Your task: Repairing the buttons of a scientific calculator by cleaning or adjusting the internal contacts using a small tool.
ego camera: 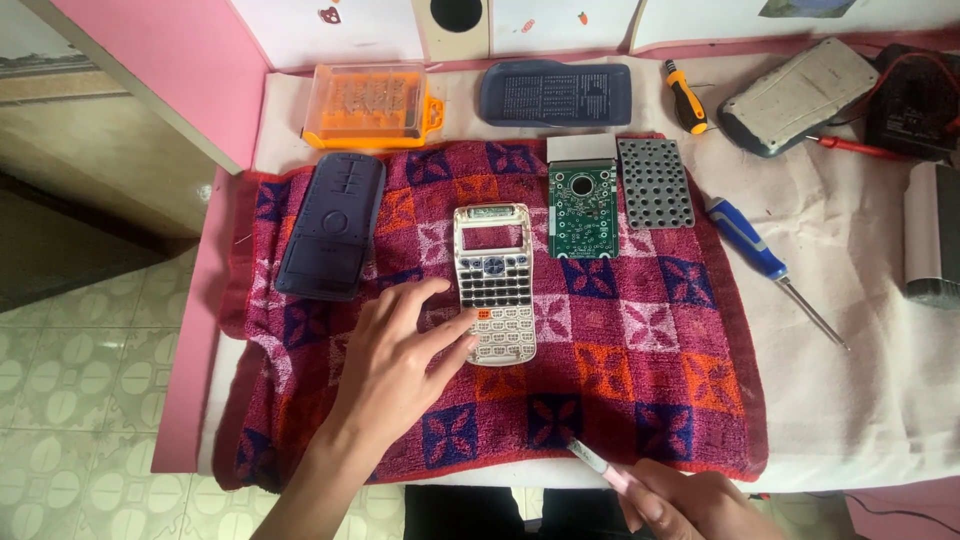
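Observation:
A calculator front panel with silver face and an empty display window lies face up in the middle of a red patterned towel. My left hand rests on the towel, its fingertips touching the panel's lower left edge. My right hand sits at the near table edge, shut on a thin pink and white tool that points up-left. A green circuit board and a grey rubber keypad mat lie side by side behind the panel. A dark blue back cover lies at the towel's left.
An orange bit case, a dark blue slide cover, a yellow-handled screwdriver and a grey device line the back. A blue-handled screwdriver lies right of the towel on white cloth. The table's left edge drops to tiled floor.

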